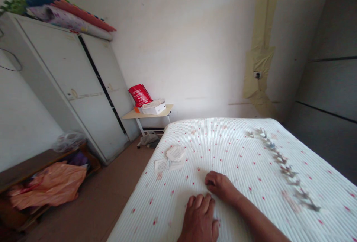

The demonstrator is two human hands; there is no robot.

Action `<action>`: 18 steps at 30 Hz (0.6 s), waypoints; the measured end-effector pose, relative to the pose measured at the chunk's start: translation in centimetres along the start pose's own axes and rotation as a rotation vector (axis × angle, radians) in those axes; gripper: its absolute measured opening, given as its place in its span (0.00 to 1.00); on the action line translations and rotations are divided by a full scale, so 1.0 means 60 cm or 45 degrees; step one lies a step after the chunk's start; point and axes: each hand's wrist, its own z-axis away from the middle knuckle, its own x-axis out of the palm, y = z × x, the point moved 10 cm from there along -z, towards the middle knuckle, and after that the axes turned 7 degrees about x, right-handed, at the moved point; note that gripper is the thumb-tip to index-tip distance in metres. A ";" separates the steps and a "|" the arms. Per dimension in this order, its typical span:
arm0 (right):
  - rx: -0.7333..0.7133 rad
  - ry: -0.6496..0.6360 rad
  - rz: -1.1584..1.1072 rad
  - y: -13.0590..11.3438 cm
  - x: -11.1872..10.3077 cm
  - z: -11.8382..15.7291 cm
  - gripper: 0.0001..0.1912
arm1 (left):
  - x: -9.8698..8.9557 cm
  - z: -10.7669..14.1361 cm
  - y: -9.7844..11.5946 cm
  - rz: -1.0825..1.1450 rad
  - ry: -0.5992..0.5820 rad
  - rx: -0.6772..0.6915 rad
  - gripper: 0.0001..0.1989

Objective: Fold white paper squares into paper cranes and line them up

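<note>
My left hand [198,218] lies palm down on the white bed cover [223,149] near the bottom edge of the view, its fingers a little apart and its thumb out to the right. Just beyond it and to the right, my right hand [220,186] rests on the cover with its fingers curled in; whatever may be inside them is hidden. The two hands do not touch. Printed paper pieces [175,153] lie ahead and to the left, some overlapping. On the right side, a row of small, blurred objects [287,170] runs from the far part of the bed towards me.
Left of the bed, a small table [131,115] holds a red bag [140,95] and a white box [154,109]. A grey cabinet [67,67] stands further left, near a low wooden bench with an orange plastic bag [50,186]. A wall is behind the bed.
</note>
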 end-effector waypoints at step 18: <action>-0.086 -0.037 -0.170 -0.010 -0.013 0.017 0.13 | 0.000 -0.001 0.001 -0.051 0.003 -0.005 0.24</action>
